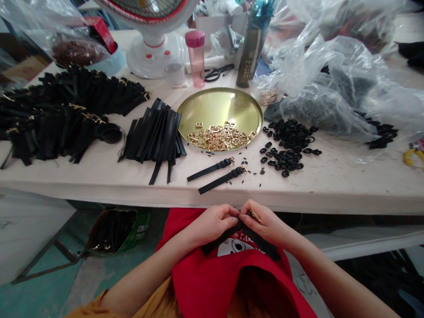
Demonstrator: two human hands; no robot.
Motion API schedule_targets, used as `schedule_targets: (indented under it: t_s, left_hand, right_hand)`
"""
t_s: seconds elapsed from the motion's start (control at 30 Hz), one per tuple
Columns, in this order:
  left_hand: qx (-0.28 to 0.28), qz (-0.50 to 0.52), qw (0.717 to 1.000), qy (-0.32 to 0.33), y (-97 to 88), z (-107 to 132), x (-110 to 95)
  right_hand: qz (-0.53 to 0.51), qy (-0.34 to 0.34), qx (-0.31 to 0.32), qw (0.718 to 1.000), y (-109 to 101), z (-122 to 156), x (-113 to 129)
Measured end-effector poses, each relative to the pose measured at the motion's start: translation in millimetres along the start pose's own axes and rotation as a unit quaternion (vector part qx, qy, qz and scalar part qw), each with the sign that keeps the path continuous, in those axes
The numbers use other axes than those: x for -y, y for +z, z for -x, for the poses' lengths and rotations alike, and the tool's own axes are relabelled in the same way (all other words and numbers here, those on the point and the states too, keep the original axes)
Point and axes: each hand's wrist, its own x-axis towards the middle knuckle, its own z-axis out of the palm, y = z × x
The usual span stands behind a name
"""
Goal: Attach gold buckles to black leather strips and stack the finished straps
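Over the red apron (209, 275) my left hand (216, 222) and my right hand (261, 218) meet, both closed on a black strap (254, 236). The strap's ends hang down on either side. A small gold-coloured piece (255, 216) shows at my right fingers; whether it is a buckle I cannot make out. On the table ahead lie two short black straps with gold buckles (222, 179). Behind them a round gold tray (227, 100) carries a heap of small gold buckles (221, 136). Left of the tray is a pile of plain black straps (157, 133).
Small black loops (288, 144) are heaped right of the tray, beside clear plastic bags (335, 99). Bundles of buckled black straps (57, 118) cover the table's left. A fan (154, 49), pink bottle (196, 60), dark bottle (253, 46) and scissors (218, 73) stand or lie behind.
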Motion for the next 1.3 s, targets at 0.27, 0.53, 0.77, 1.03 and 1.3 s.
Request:
schedule_targets:
  t_s: [0.27,0.53,0.77,1.03,1.3]
  left_hand:
    - [0.007,0.032,0.999,0.017,3.6,2.1,2.8]
    - [0.043,-0.019,0.998,-0.042,8.7,5.5,1.4]
    - [0.026,0.007,0.999,-0.044,19.4,7.3,-0.3]
    - [0.072,0.037,0.996,-0.034,8.6,18.2,-8.6]
    - [0.119,0.005,0.993,-0.025,7.2,21.7,-7.4]
  right_hand:
    - [-0.081,0.047,-0.138,0.986,17.0,5.7,-9.8]
    - [-0.045,0.036,-0.201,0.978,26.4,13.5,-10.3]
    - [-0.046,0.042,-0.256,0.965,34.9,15.3,-6.1]
    - [-0.078,0.031,-0.140,0.987,20.1,17.1,1.2]
    - [-0.110,0.037,-0.052,0.992,12.9,21.5,3.7]
